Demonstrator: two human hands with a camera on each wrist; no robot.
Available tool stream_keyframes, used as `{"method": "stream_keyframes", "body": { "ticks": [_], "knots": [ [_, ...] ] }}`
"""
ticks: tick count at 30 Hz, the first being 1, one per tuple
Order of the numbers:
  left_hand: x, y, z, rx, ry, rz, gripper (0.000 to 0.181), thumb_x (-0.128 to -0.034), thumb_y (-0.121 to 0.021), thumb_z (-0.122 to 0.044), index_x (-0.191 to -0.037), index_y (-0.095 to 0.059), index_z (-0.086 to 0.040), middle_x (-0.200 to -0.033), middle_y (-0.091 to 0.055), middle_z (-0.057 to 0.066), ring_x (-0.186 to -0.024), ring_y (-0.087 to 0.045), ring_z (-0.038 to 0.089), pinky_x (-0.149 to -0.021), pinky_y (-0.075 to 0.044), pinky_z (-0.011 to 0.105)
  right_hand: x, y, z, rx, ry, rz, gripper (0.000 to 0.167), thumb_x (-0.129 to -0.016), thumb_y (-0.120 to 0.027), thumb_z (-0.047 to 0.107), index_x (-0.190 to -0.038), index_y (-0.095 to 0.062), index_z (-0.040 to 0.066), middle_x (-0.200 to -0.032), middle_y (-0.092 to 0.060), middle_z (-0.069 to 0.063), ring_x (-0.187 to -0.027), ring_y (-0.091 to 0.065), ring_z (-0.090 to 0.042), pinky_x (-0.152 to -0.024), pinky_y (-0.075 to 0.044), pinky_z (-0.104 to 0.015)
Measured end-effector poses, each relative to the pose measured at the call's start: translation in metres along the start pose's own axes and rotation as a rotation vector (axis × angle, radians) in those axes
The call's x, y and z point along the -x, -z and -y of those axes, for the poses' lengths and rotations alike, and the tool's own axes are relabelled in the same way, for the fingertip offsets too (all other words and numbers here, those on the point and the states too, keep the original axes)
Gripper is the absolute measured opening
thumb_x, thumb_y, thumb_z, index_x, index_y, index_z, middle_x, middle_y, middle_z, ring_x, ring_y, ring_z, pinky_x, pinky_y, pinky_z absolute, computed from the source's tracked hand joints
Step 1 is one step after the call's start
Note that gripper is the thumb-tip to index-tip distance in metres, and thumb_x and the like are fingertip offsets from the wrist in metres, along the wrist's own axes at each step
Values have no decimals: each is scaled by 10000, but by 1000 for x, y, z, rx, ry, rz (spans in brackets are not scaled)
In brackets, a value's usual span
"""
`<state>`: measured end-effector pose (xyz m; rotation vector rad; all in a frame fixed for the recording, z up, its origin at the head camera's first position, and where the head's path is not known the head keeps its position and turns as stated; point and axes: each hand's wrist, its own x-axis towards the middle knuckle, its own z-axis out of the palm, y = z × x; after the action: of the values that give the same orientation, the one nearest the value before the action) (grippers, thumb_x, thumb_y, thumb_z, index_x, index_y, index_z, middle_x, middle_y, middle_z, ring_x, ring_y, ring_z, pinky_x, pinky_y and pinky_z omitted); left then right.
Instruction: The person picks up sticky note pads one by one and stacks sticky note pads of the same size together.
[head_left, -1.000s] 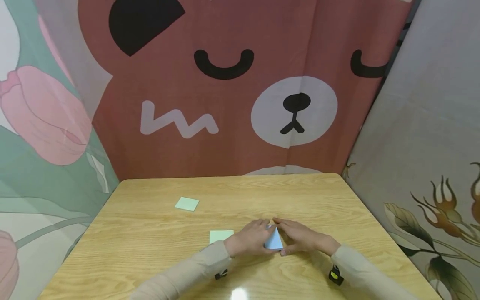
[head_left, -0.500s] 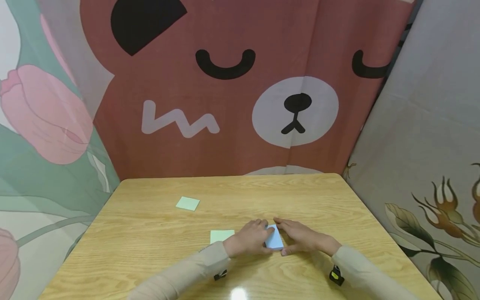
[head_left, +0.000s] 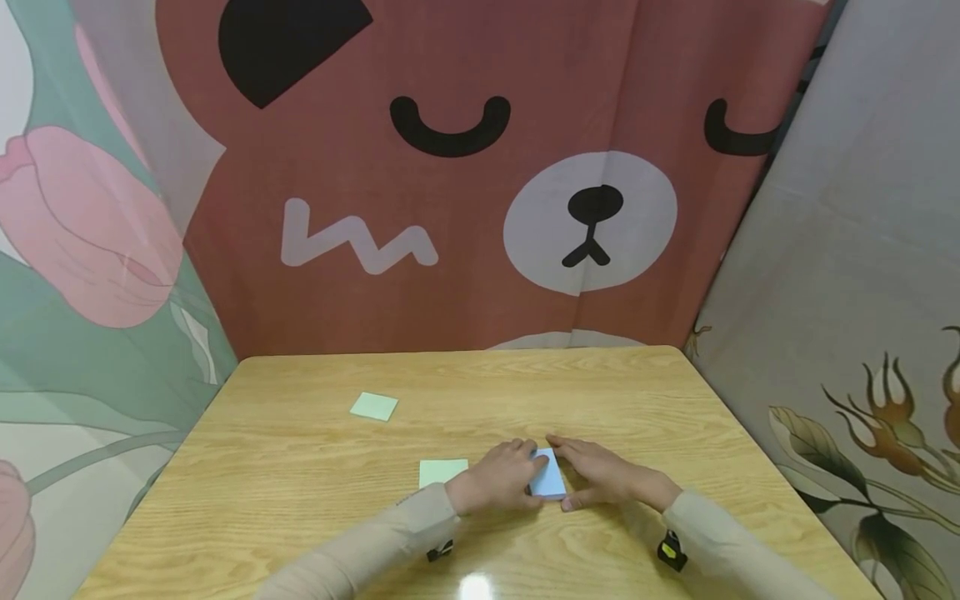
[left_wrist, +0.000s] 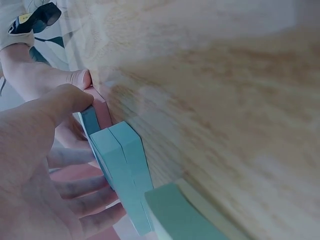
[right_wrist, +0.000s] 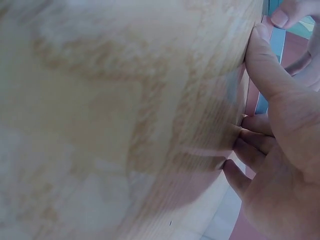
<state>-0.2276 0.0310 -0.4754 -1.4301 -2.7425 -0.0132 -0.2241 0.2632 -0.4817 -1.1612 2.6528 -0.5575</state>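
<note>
A blue sticky note pad [head_left: 550,477] lies on top of a pink pad [left_wrist: 101,107] on the table, between my two hands. My left hand [head_left: 498,477] holds the stack from the left, thumb at the near edge and one finger over the blue top. My right hand [head_left: 603,475] grips the right side, thumb at the near corner and fingers at the far one; in the right wrist view its thumb [right_wrist: 265,60] touches the stack's side. Beside the stack, light blue pads [left_wrist: 122,155] show in the left wrist view; the left hand hides them in the head view.
A green pad [head_left: 443,472] lies just left of my left hand. Farther back sits another green pad [head_left: 374,407]. The wooden table [head_left: 300,492] ends against a bear-printed curtain [head_left: 465,308], with printed curtains at both sides.
The blue top face, a narrow triangle a second ago, now shows as a wider four-sided patch as a left finger shifted on it. Both hands have otherwise stayed in place.
</note>
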Motion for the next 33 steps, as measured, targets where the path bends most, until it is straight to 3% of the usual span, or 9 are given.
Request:
{"method": "stream_keyframes", "body": {
  "ticks": [8,13,20,23,28,33],
  "knots": [
    [3,1,-1,-1,-14,-20,642,-889,-703,-484,-1363,-557,-77,-1246,-571,113,-1035,-563,164,-902,-499,292,0,-1,0,-6,5,3,827,-893,-705,426,-1426,-374,-114,-1546,-251,-306,-1385,-309,-457,-1050,-290,-655],
    [5,1,0,1,-19,-28,644,-927,-633,-520,-1392,-530,-86,-1300,-541,124,-1082,-544,181,-911,-494,305,0,-1,-1,-3,-1,1,829,-893,-698,442,-1433,-377,-98,-1551,-255,-293,-1384,-311,-453,-1051,-291,-653],
    [6,5,-1,76,44,-19,583,-1014,-493,-488,-1439,-510,-89,-1427,-472,135,-1266,-479,255,-1014,-453,434,1,-2,-1,-8,24,-10,813,-894,-707,417,-1431,-374,-93,-1540,-262,-308,-1370,-318,-477,-1030,-297,-675],
    [6,5,0,81,63,-94,490,-1024,-513,-422,-1385,-567,-97,-1388,-511,110,-1237,-499,247,-989,-473,431,2,-2,0,-7,38,-14,806,-898,-714,393,-1437,-359,-90,-1533,-265,-318,-1365,-320,-486,-1025,-301,-677],
    [4,5,5,67,105,-248,317,-1003,-576,-317,-1235,-663,-119,-1172,-607,48,-999,-547,179,-849,-503,342,1,0,1,14,36,-10,795,-903,-712,388,-1428,-362,-94,-1528,-265,-325,-1369,-320,-475,-1034,-308,-660],
    [7,6,13,56,160,-328,237,-1001,-571,-308,-1127,-672,-133,-1029,-629,6,-898,-544,152,-785,-479,329,1,1,1,23,34,-12,802,-900,-709,403,-1417,-368,-106,-1525,-275,-322,-1364,-331,-472,-1032,-314,-654]
  ]
}}
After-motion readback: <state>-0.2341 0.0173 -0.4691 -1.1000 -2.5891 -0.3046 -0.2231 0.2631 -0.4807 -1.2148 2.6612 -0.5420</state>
